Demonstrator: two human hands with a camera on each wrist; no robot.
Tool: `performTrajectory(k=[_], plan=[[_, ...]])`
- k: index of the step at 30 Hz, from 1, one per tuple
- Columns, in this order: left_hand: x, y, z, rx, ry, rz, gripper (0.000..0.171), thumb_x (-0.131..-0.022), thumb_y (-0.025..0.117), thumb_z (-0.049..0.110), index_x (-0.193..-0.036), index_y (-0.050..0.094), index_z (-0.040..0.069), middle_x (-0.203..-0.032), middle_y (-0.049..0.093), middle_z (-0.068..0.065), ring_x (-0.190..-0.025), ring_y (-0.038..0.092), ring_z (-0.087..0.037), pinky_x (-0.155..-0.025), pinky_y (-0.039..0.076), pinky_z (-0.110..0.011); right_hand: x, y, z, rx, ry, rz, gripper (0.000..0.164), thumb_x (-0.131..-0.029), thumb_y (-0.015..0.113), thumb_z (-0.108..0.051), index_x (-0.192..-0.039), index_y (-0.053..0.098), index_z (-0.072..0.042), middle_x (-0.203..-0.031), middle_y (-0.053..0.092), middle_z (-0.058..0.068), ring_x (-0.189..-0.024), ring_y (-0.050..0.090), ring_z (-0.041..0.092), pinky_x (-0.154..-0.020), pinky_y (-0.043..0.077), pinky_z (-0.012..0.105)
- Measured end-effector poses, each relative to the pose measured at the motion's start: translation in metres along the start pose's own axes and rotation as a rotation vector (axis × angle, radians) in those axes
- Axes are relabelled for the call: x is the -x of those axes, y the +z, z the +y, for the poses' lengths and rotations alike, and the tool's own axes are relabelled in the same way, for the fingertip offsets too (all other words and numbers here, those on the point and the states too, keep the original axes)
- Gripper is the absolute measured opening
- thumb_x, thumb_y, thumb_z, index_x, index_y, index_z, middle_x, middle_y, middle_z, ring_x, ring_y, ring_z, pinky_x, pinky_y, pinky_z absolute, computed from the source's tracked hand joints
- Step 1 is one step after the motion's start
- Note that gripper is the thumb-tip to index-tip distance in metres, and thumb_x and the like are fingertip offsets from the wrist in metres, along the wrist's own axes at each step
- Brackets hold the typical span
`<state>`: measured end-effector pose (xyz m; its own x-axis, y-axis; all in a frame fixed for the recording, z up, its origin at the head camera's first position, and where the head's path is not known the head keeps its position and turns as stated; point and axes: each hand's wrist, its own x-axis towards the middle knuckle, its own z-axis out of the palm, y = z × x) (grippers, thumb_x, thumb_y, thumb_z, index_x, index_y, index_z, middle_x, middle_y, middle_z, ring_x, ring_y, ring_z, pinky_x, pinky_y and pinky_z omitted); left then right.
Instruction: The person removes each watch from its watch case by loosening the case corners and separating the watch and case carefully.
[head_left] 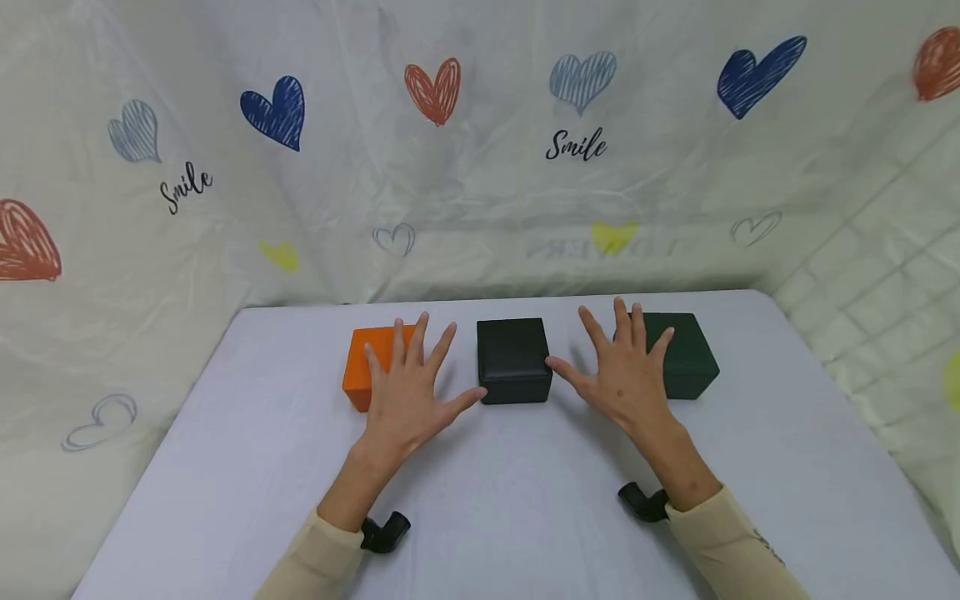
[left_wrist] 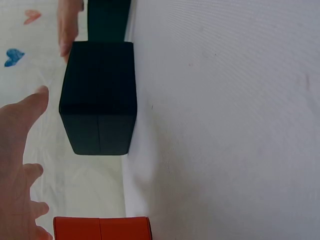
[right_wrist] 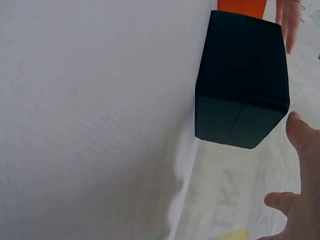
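In the head view, an orange box (head_left: 358, 365), a black box (head_left: 514, 358) and a dark green box (head_left: 686, 354) stand in a row on a white-covered surface (head_left: 517, 500), close to its far edge, with a narrow strip of cloth behind them. The person's left hand (head_left: 408, 396) hangs with fingers spread over part of the orange box, its thumb reaching to the near left corner of the black box. The right hand (head_left: 628, 375), also spread and holding nothing, covers the left side of the dark green box; its thumb reaches the black box's right edge. Whether either thumb touches cannot be told here. Gaps part the boxes, and a wide stretch of cloth runs toward the person, with more room out to both side edges.

In the left wrist view, a visible gap separates the left thumb from the black box. The other left fingertips stand apart from one another near the orange box, which the frame cuts off. The dark green box shows past the black one.

In the right wrist view, the right thumb is extended just beside a corner of the black box; contact is unclear. The left hand's fingers appear straight beyond it, near the orange box.
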<state>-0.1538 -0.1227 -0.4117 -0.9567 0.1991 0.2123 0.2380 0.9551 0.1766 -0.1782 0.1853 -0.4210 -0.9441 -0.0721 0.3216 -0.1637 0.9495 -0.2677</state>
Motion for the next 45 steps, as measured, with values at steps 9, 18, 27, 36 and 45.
performTrajectory(k=[9,18,27,36,45], plan=[[-0.002,-0.002,0.000,-0.007,0.001,-0.009,0.101,-0.085,0.046,0.091,-0.167,0.014,0.041,-0.178,0.008,-0.004,-0.165,0.003,-0.040,-0.122,0.007,-0.080,-0.001,0.000,0.000,-0.003,-0.003,0.008,0.097,-0.085,0.066,-0.075,-0.162,0.040,-0.021,-0.169,0.024,0.030,-0.158,0.017,0.054,-0.114,0.005,0.088],[-0.003,-0.001,-0.004,0.005,-0.007,0.006,0.097,-0.087,0.046,0.088,-0.167,0.015,0.041,-0.177,0.013,-0.005,-0.165,0.005,-0.035,-0.123,0.008,-0.078,-0.005,0.002,-0.005,-0.053,-0.018,0.013,0.095,-0.086,0.067,-0.074,-0.161,0.040,-0.022,-0.169,0.024,0.028,-0.159,0.016,0.052,-0.117,0.005,0.085],[-0.001,0.000,-0.010,0.066,0.041,0.159,0.084,-0.093,0.055,0.075,-0.163,0.036,0.033,-0.169,0.037,-0.007,-0.159,0.030,-0.032,-0.122,0.024,-0.074,-0.005,0.003,-0.015,-0.141,-0.066,0.079,0.083,-0.086,0.074,-0.062,-0.153,0.051,-0.018,-0.163,0.036,0.024,-0.154,0.030,0.044,-0.122,0.015,0.078],[0.000,0.002,-0.019,0.146,0.096,0.277,0.071,-0.094,0.066,0.060,-0.152,0.054,0.022,-0.156,0.053,-0.009,-0.147,0.046,-0.030,-0.119,0.039,-0.059,-0.006,0.006,-0.028,-0.271,-0.128,0.125,0.065,-0.090,0.078,-0.046,-0.143,0.060,-0.012,-0.155,0.048,0.022,-0.145,0.042,0.046,-0.121,0.026,0.070],[0.004,0.000,-0.028,0.262,0.090,0.321,0.057,-0.095,0.072,0.048,-0.141,0.064,0.015,-0.150,0.057,-0.009,-0.142,0.051,-0.030,-0.114,0.047,-0.056,-0.008,0.006,-0.042,-0.360,-0.188,0.150,0.054,-0.093,0.078,-0.038,-0.137,0.064,-0.010,-0.148,0.055,0.020,-0.137,0.051,0.042,-0.113,0.038,0.066]])
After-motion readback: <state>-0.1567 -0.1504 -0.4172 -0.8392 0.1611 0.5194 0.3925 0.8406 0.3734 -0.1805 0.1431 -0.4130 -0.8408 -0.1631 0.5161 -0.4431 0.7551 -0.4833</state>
